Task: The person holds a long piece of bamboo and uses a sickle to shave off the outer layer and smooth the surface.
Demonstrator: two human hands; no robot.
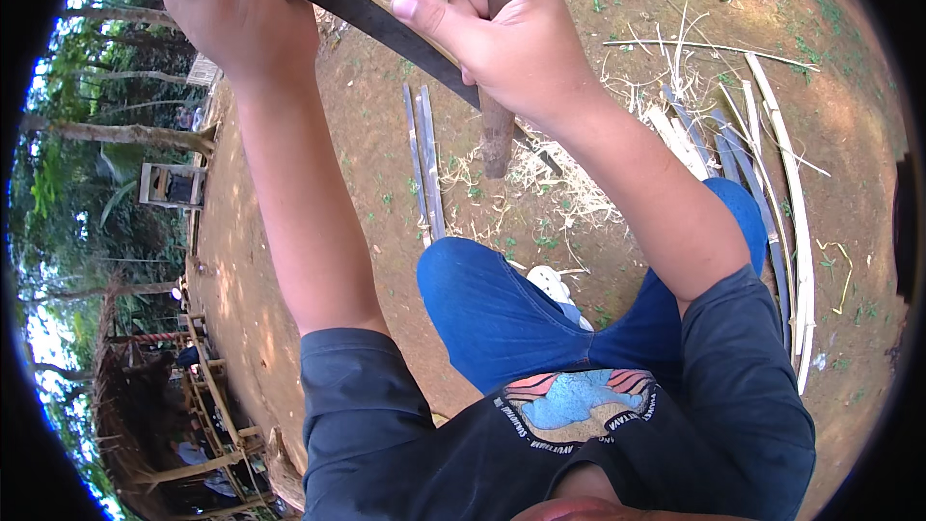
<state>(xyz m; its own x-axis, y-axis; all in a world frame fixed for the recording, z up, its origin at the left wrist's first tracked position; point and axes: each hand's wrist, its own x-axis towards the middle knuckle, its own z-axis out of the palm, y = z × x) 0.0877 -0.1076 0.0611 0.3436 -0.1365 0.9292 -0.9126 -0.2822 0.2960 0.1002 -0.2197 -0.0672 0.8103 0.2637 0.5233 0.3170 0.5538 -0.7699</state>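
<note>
A long dark bamboo strip [376, 31] with a pale edge runs slantwise from the upper left toward the middle. My left hand [236, 19] is closed around its upper end. My right hand [526, 43] grips a knife [497, 140] with a tapered wooden handle pointing down; its upper part runs out of the picture at the top. The right thumb and fingertips are by the strip's edge, and whether they touch it I cannot tell. The strip passes behind the knife handle, and its lower end hangs above pale shavings [564, 188].
Two dark strips [429, 164] lie on the dirt ground by my left knee. Several pale and dark bamboo strips [786, 193] lie at the right, beside thin curled fibres [680, 63]. A thatched shelter [145, 396], a wooden frame [174, 185] and trees stand at the far left.
</note>
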